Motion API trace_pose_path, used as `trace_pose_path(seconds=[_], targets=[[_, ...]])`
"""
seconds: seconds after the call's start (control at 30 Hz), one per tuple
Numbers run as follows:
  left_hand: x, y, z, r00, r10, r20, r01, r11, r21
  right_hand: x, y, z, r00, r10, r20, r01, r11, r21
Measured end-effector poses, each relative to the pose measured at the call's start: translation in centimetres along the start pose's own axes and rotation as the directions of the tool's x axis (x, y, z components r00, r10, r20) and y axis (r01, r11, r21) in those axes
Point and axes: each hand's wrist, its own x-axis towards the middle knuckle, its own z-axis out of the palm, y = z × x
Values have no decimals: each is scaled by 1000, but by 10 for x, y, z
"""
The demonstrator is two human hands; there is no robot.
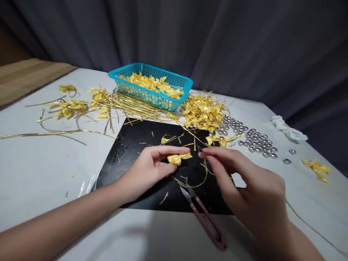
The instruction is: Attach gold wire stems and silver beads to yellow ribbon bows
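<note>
Over the black mat [163, 197], my left hand [152, 163] grips a small yellow ribbon bow [175, 158] between thumb and index finger. Just right of the bow is my right hand [244, 185], thumb and fingertips drawn together in a pinch. What sits in that pinch, if anything, is too small to make out. A thin gold cord [312, 227] emerges from behind the right wrist and trails to the lower right. Thread snips [203, 217] with pinkish handles lie below the hands, blades toward the bow. Loose gold cord scraps [164, 198] are scattered over the mat.
A blue plastic basket [187, 81] of yellow bows stands at the back. Cut gold cords [133, 105] lie before it, a heap of corded bows [203, 112] to its right. Silver beads [261, 143], a white crumpled cloth [288, 129] and a yellow ribbon piece [317, 168] lie farther right.
</note>
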Motion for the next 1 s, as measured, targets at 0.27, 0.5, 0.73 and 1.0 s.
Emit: trace_pose_path(seconds=[0.27, 0.5, 0.73, 1.0], targets=[[-2, 3, 0, 999, 16, 41, -14, 999, -41, 0, -5, -3, 996, -14, 92, 4, 995, 100], [-1, 2, 3, 997, -74, 19, 75, 997, -16, -3, -7, -1, 981, -26, 193, 8, 996, 94], [1, 2, 2, 997, -72, 27, 72, 997, -1, -4, -7, -1, 961, -17, 275, -7, 996, 87], [0, 1, 1, 997, -74, 35, 74, 997, 0, -4, -6, -1, 961, -13, 278, -10, 997, 82]])
